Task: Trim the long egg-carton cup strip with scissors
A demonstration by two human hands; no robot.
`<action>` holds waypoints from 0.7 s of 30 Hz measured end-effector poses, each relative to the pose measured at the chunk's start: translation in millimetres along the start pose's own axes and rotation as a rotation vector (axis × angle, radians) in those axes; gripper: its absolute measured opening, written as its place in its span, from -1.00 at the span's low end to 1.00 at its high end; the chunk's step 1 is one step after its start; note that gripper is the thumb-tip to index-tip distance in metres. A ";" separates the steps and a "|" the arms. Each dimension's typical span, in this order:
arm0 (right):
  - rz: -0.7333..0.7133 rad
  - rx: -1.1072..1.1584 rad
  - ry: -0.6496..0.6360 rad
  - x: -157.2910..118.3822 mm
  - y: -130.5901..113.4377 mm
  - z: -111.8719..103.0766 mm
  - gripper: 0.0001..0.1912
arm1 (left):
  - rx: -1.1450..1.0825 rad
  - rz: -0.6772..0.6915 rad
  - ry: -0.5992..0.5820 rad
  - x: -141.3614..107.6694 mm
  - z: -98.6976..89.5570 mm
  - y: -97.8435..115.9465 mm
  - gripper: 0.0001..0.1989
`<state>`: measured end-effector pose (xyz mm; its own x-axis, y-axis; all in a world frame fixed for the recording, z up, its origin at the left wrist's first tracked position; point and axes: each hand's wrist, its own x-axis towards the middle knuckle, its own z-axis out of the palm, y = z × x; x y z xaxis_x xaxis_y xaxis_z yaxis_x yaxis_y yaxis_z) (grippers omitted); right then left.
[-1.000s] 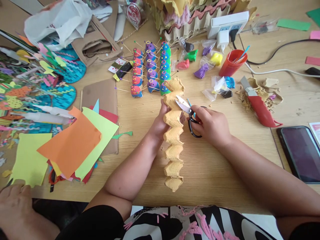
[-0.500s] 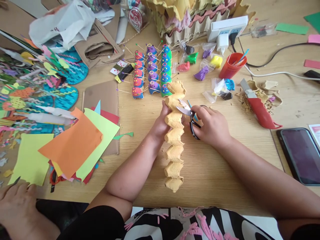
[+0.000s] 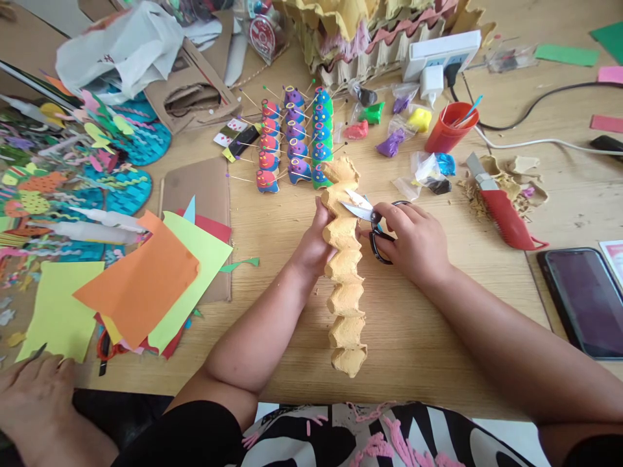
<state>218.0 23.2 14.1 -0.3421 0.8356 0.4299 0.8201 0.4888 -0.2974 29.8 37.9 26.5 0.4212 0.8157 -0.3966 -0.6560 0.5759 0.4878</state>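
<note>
A long yellow egg-carton strip (image 3: 344, 259) runs lengthwise in front of me, its bumps facing up. My left hand (image 3: 318, 240) grips its left edge near the upper part, the fingers partly hidden beneath it. In my right hand (image 3: 413, 243) are black-handled scissors (image 3: 363, 209), their blades apart and lying over the strip's upper part. Beyond the strip stand three rows of painted carton caterpillars: red and blue (image 3: 268, 144), purple (image 3: 296, 143), and green and blue (image 3: 322, 133), with pins stuck in them.
Coloured paper (image 3: 141, 285) and another person's hand (image 3: 41, 389) are at the left. Clay packets (image 3: 390, 143), a red cup (image 3: 450, 128), a red-handled knife (image 3: 506, 214) and a phone (image 3: 584, 301) lie right. Egg trays (image 3: 350, 39) and a power strip (image 3: 442, 52) stand behind.
The strip's near end has swung slightly to the right. The scissor blades have shifted a little left over the strip and look slightly tilted differently.
</note>
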 end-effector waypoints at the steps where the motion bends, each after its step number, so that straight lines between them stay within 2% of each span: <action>1: -0.002 -0.006 0.000 0.1 0.1 -0.7 -0.69 | 0.007 -0.005 -0.011 -0.6 0.6 0.2 -0.21; 12: 0.005 -0.059 0.003 -1.0 1.6 -1.5 -0.70 | 0.049 0.024 -0.013 -0.3 -2.6 -1.3 -0.25; 21: 0.116 0.090 -0.026 -2.5 2.0 1.0 -0.69 | -0.013 -0.016 -0.071 0.5 -8.8 2.2 -0.19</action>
<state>220.0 22.3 11.6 -0.2603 0.8934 0.3662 0.8110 0.4082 -0.4192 23.1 39.1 20.5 0.4744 0.8085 -0.3481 -0.6570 0.5884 0.4713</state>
